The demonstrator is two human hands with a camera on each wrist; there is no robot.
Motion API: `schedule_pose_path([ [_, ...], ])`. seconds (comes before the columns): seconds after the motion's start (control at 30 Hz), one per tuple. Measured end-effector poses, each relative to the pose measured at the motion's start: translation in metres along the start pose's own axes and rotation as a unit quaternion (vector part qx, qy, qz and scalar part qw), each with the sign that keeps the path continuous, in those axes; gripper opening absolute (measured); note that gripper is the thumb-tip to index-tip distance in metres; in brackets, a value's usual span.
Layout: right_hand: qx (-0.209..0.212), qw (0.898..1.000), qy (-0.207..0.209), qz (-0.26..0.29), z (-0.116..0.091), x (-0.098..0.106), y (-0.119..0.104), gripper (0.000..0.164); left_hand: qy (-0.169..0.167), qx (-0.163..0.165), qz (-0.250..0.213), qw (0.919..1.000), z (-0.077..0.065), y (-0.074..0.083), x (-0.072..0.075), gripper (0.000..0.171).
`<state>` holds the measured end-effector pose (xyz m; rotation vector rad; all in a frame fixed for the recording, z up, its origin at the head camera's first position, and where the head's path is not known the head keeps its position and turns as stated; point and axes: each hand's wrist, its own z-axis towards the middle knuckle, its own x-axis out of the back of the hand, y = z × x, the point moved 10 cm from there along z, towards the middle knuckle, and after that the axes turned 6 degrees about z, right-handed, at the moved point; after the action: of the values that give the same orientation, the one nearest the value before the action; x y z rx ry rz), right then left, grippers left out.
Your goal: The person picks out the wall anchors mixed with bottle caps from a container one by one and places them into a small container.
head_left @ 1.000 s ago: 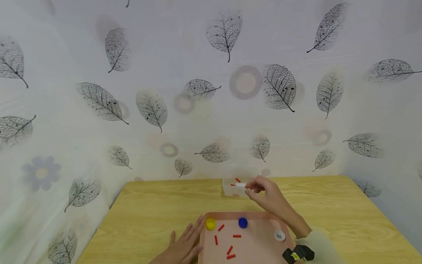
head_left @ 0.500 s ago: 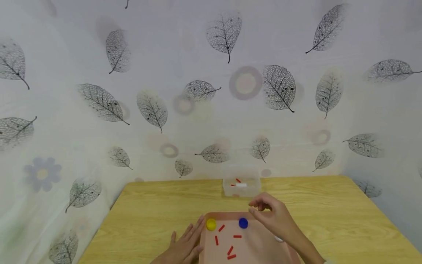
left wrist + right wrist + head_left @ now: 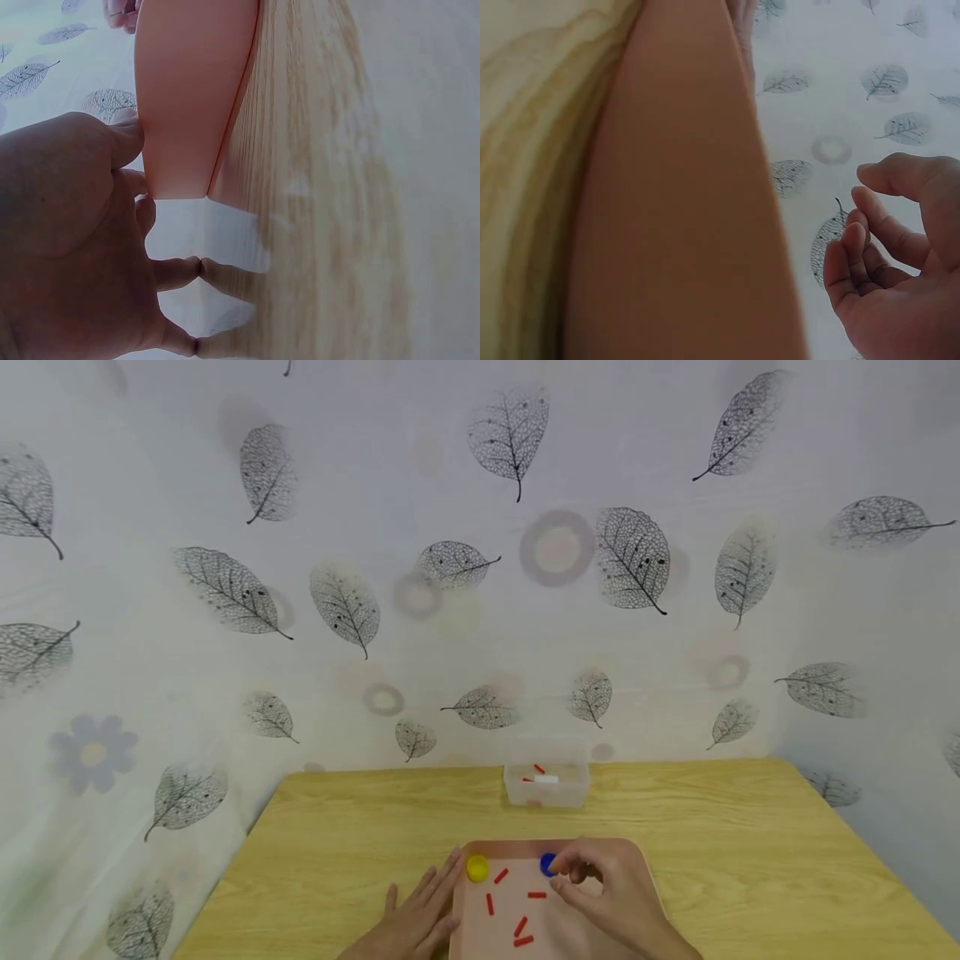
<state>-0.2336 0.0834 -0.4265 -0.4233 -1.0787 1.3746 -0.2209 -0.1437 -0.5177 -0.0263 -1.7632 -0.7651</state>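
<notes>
My left hand [image 3: 408, 922] lies with fairly straight fingers along the left side of a pink tray [image 3: 510, 847], thumb at its rim. In the left wrist view the fingers touch the tray's outer wall [image 3: 191, 97] and the table. Over the tray's right part hovers my right hand [image 3: 611, 893], fingers loosely bent. Nothing shows between thumb and forefinger [image 3: 874, 202] in the right wrist view. A blue round cap [image 3: 547, 865], partly covered, is just beyond those fingertips. A yellow round cap [image 3: 477, 869] and several short red sticks [image 3: 537, 895] lie in the tray.
Behind the tray stands a translucent box [image 3: 547, 795] holding red sticks and a white piece. The wooden table [image 3: 360, 827] ends at a leaf-patterned curtain [image 3: 420, 485].
My right hand has come back from the translucent box to above the tray, near the blue cap. It now hides the white round piece at the tray's right. The left hand has stayed put.
</notes>
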Motion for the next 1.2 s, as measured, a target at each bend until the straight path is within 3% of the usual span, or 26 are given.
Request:
schedule_pose_path([
  [0.07, -0.045, 0.998, -0.02, 0.032, -0.004, -0.008, 0.007, 0.007, 0.002, -0.005, 0.003, 1.0, 0.0, 0.001, 0.001, 0.061],
  [0.2, -0.094, 0.992, -0.058, 0.067, -0.011, -0.024, 0.017, 0.007, -0.002, -0.007, 0.0, 1.0, -0.001, 0.002, 0.002, 0.061],
  [0.43, -0.179, 0.966, -0.132, 0.133, -0.03, -0.051, 0.042, 0.014, -0.01, 0.005, -0.005, 0.9999, -0.001, -0.003, -0.002, 0.062],
  [0.67, -0.183, 0.961, -0.159, 0.135, -0.035, -0.062, 0.048, 0.009, -0.007, 0.0, -0.005, 1.0, -0.002, 0.001, 0.002, 0.061],
  [0.9, -0.215, 0.946, -0.185, 0.158, -0.042, -0.071, 0.054, 0.008, -0.003, -0.008, 0.0, 1.0, -0.002, 0.002, 0.002, 0.061],
  [1.2, -0.193, 0.946, -0.213, 0.152, -0.041, -0.077, 0.051, 0.007, -0.003, -0.008, -0.002, 1.0, -0.002, 0.002, 0.003, 0.061],
])
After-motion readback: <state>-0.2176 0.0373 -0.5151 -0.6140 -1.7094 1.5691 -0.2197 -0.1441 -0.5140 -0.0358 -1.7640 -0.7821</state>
